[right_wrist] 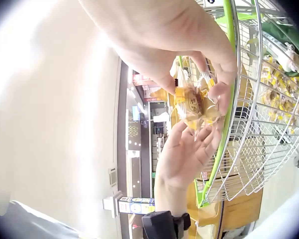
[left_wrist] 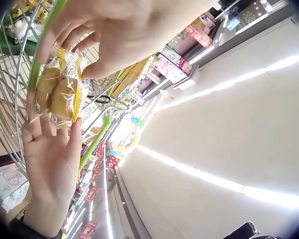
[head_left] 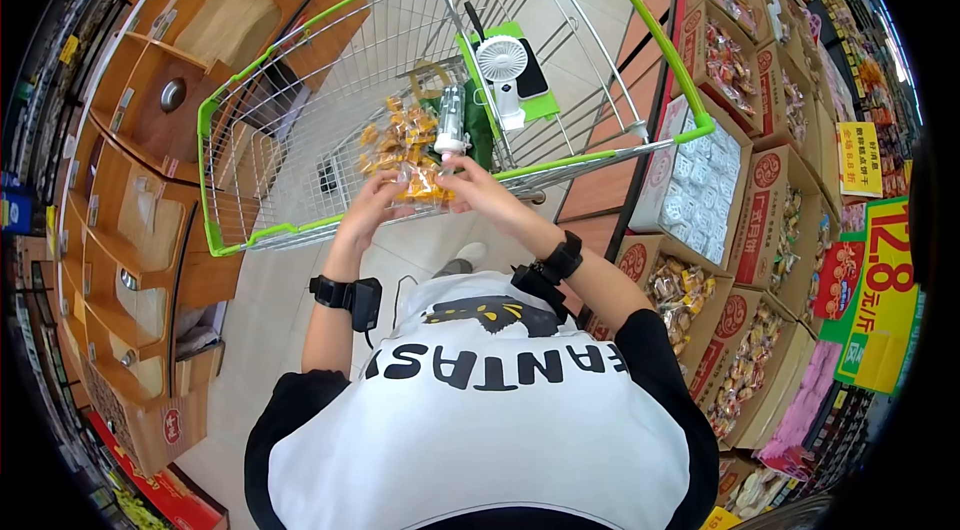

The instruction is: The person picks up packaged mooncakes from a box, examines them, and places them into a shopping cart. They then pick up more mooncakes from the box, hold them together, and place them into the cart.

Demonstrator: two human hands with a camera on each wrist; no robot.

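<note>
A clear packet with yellow edging and light brown pieces inside [head_left: 425, 186] [left_wrist: 64, 94] [right_wrist: 193, 103] is held between both hands, just above the cart's near edge. My left hand [head_left: 370, 208] [left_wrist: 112, 35] [right_wrist: 184, 157] pinches one side with thumb and fingertips. On the other side, my right hand [head_left: 485, 195] [left_wrist: 52, 157] [right_wrist: 182, 37] grips the wrapper with bent fingers. Several similar yellow packets [head_left: 405, 135] lie in the cart beneath, beside a white-capped clear bottle [head_left: 452, 120].
The green-edged wire cart [head_left: 300, 40] stands in front, with a white fan [head_left: 502, 62] and a black phone [head_left: 532, 70] on its green panel [head_left: 540, 105]. Wooden display bins [head_left: 150, 220] line the left; cardboard boxes of wrapped goods [head_left: 745, 240] line the right.
</note>
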